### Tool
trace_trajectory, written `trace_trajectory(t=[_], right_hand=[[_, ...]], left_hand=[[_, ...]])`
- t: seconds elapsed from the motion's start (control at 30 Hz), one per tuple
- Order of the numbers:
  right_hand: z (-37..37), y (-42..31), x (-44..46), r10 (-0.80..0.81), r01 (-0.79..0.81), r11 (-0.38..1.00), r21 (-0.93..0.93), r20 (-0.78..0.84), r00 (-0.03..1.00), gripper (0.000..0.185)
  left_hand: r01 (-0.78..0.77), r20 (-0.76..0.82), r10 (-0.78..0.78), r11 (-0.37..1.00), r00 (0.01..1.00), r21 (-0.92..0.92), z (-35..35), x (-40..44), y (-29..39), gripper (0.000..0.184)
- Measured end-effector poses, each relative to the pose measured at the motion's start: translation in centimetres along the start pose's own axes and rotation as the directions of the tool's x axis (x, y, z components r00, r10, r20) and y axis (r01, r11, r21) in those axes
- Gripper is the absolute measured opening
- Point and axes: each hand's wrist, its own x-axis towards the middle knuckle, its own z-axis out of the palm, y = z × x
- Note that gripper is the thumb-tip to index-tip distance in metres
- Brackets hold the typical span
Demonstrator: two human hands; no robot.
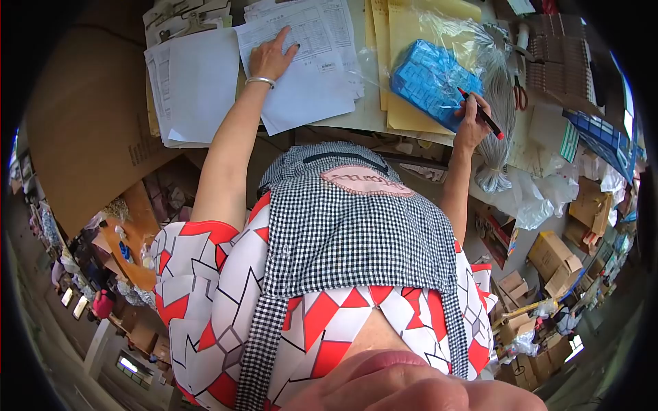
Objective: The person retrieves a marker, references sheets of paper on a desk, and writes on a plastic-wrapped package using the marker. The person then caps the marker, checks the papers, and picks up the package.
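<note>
My left hand (pixel 272 59) lies on a printed sheet (pixel 301 85), index finger stretched out over its table of text and thumb apart. A silver bangle circles that wrist. In my right hand (pixel 473 122) is a red-and-black marker pen (pixel 488 119), its tip pointing up and left. This hand is at the right edge of a clear plastic bag of blue pieces (pixel 428 82); whether it touches the bag I cannot tell. Yellow-brown envelopes or folders (pixel 404 122) lie under the bag.
Left of the sheet is a stack of papers (pixel 195 85) with a metal clip (pixel 194 25) above. Right of the bag lie a bundle of grey ties (pixel 495 103) and red-handled scissors (pixel 520 96). A large cardboard sheet (pixel 89 123) stands at left; cardboard boxes (pixel 552 260) are at right.
</note>
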Motion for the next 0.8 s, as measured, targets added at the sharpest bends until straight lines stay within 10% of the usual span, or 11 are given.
trace_trajectory(t=[0.8], right_hand=[[-4.5,3.7,5.9,-0.143,0.141,0.983,-0.114,-0.006,0.990,0.017]], left_hand=[[0.070,0.122,-0.063,0.996,0.990,-0.051,3.1,1.9,5.6,0.053]])
